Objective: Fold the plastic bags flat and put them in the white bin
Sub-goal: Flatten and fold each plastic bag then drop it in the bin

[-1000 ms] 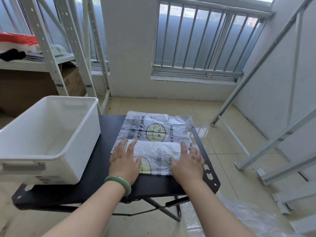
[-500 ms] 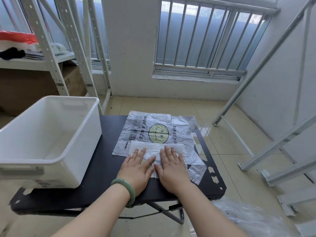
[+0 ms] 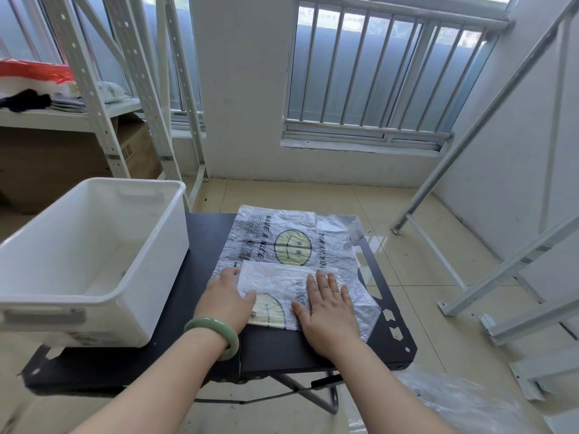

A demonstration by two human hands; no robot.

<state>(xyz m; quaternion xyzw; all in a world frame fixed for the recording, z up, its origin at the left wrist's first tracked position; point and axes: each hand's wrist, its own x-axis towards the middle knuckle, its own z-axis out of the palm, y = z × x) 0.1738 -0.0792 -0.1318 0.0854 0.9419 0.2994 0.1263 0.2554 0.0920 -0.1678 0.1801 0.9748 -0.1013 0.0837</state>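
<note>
A clear plastic bag (image 3: 291, 242) printed with a yellow smiley face and black lettering lies on the black folding table (image 3: 200, 245). Its near part is folded over the rest, and a second smiley shows on that flap. My left hand (image 3: 224, 299) grips the flap's left edge, with the fingers tucked under it and the thumb on top. My right hand (image 3: 329, 303) lies flat with spread fingers on the right part of the flap. The white bin (image 3: 150, 245) stands on the table's left side; nothing shows inside it.
More clear plastic (image 3: 451, 405) lies on the floor at the lower right. A metal shelf rack (image 3: 94, 89) with cardboard boxes stands at the back left. Slanted white metal frames (image 3: 501, 270) lean along the right wall. The floor is tiled.
My hands were side by side at the flap's middle half a second ago. They have since slid apart, the left to the flap's left edge, the right toward its right side.
</note>
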